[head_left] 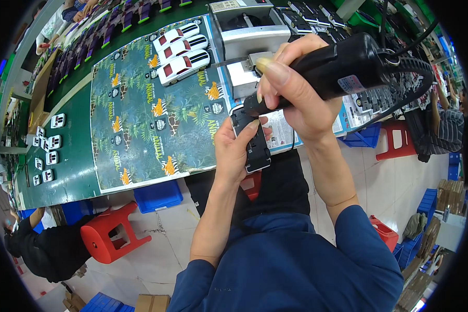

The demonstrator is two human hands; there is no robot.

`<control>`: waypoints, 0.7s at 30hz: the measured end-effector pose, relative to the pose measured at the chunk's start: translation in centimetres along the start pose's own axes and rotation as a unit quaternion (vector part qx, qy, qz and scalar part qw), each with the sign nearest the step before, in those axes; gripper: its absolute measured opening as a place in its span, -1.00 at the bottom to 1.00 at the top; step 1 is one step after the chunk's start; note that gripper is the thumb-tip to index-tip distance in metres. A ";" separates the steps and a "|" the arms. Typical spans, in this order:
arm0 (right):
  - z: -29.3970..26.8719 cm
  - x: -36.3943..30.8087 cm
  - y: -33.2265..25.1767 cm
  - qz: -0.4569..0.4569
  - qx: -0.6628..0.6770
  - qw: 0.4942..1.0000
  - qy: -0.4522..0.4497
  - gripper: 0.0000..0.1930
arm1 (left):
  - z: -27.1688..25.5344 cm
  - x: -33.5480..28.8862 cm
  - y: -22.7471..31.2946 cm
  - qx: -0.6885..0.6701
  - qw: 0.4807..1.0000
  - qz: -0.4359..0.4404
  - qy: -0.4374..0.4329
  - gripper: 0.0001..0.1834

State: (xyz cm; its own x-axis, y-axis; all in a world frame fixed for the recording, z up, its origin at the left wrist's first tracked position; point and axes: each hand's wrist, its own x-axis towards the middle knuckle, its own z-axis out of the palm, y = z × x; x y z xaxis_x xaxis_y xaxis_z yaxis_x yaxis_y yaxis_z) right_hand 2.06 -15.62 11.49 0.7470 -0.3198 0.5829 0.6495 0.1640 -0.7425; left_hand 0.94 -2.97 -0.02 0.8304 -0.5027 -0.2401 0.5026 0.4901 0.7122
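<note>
- The left hand is in the middle of the frame. Its fingers are wrapped tight around a black toy car bottom, and it holds the part flat side up so the tool can reach it.
- The right hand is just above it, closed firmly around a fat black power screwdriver. The tool is tipped down to the left, so its thin tip sits on the top end of the car bottom.
- A black cord runs off the back of the tool toward the right edge. It hangs free, which looks like it lets the tool move easily.
- The two hands are held close together over the person's lap, near the edge of the green table. I think that keeps the small part steady and close to the eyes.
- Three white toy cars with red windows lie side by side at the top middle, on a big jungle-print sheet that covers the table there.
- Little white car pieces lie in a loose row at the left of the frame, well apart from the hands.
- A grey metal machine stands at the top, just behind the right hand.
- A red stool stands on the floor at the lower left, and a blue bin sits under the table edge.
- Another person in dark clothes is at the lower left edge.
</note>
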 end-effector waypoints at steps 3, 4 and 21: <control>-0.1 0.1 -0.1 -0.030 -0.038 0.999 -0.018 -0.83 | -0.1 -0.1 0.2 -0.002 1.000 -0.003 -0.008 -0.72; -0.3 0.1 -0.4 -0.028 -0.037 0.999 -0.018 -0.83 | -0.1 -0.1 0.2 -0.001 1.000 -0.003 -0.006 -0.72; -1.3 -0.9 1.2 -0.002 -0.118 0.988 -0.101 -0.73 | 0.2 0.0 0.7 0.024 0.999 -0.027 0.009 -0.74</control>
State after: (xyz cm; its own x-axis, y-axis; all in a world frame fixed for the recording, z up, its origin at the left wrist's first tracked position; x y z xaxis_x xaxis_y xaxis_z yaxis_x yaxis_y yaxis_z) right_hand 1.99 -16.34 9.70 0.7735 -0.1234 0.6216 0.6185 -0.0672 -0.7829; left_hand 1.27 -2.78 0.54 0.8074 -0.5136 -0.2903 0.5346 0.4287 0.7283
